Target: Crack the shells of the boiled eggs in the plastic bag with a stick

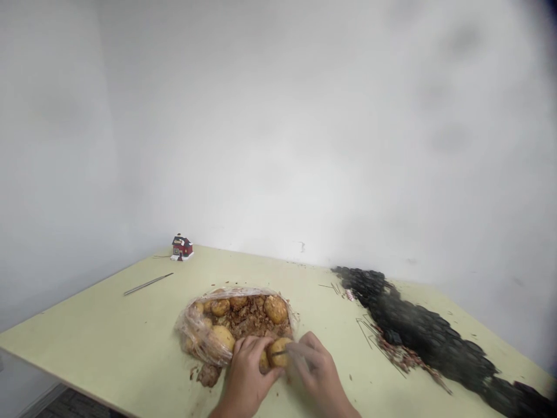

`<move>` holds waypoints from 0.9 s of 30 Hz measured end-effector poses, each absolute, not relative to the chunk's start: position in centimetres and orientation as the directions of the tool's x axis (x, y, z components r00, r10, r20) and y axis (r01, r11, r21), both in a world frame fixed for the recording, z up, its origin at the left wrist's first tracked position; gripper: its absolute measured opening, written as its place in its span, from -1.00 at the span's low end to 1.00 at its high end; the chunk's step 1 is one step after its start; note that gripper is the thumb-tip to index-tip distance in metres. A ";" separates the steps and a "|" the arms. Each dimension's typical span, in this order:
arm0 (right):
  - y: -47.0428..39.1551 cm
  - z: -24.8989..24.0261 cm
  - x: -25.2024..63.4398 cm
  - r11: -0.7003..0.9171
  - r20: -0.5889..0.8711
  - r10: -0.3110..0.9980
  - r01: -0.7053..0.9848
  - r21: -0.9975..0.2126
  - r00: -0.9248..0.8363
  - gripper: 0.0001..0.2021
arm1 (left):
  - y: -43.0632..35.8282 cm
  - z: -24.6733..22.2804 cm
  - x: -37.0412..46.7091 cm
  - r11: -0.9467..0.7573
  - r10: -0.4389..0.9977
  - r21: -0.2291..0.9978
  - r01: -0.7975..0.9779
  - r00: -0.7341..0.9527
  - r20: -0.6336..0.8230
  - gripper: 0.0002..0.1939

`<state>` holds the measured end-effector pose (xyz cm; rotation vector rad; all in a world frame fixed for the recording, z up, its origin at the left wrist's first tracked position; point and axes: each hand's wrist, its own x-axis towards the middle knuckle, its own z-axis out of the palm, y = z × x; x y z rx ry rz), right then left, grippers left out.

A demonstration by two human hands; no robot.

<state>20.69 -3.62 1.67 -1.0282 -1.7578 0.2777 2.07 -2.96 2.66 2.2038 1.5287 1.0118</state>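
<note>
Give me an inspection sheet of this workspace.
Surface: pale yellow-green table, crumbs near the clear bag.
Things: potatoes and brown crumbly matter in the bag; a brown lump outside it.
Clutter: black pile, reddish bits and thin wires on the right; thin rod and model house on the left.
Hands: left hand holds a potato; right hand, blurred, seems to pinch a thin dark tool at it.
Cables: nothing seen.
Surroundings: pale walls; dark floor at lower left.

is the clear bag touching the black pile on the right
Apart. The head view shows pale tabletop between the right edge of the clear bag and the black pile.
</note>
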 end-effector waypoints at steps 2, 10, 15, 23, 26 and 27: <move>-3.7 1.9 20.6 0.607 0.656 0.749 0.497 -0.619 -0.097 -0.73 | -3.0 2.6 2.1 -0.406 0.899 0.576 0.710 0.196 0.392 -0.57; -4.1 2.6 20.6 0.592 0.614 0.778 0.481 -0.647 -0.134 -0.70 | -3.0 2.6 2.0 -0.425 0.890 0.570 0.704 0.208 0.407 -0.59; -4.1 2.5 20.6 0.595 0.610 0.780 0.467 -0.654 -0.140 -0.72 | -2.9 2.6 2.1 -0.432 0.885 0.571 0.698 0.203 0.420 -0.56; -4.1 2.7 20.7 0.622 0.660 0.744 0.461 -0.633 -0.099 -0.76 | -3.2 3.2 2.1 -0.396 0.909 0.593 0.701 0.208 0.362 -0.57; -4.2 2.9 20.7 0.611 0.649 0.757 0.438 -0.660 -0.078 -0.77 | -3.2 3.2 2.1 -0.393 0.910 0.598 0.699 0.204 0.360 -0.56; -4.3 3.0 20.7 0.611 0.648 0.758 0.430 -0.665 -0.073 -0.77 | -3.2 3.1 2.1 -0.396 0.909 0.598 0.697 0.206 0.362 -0.56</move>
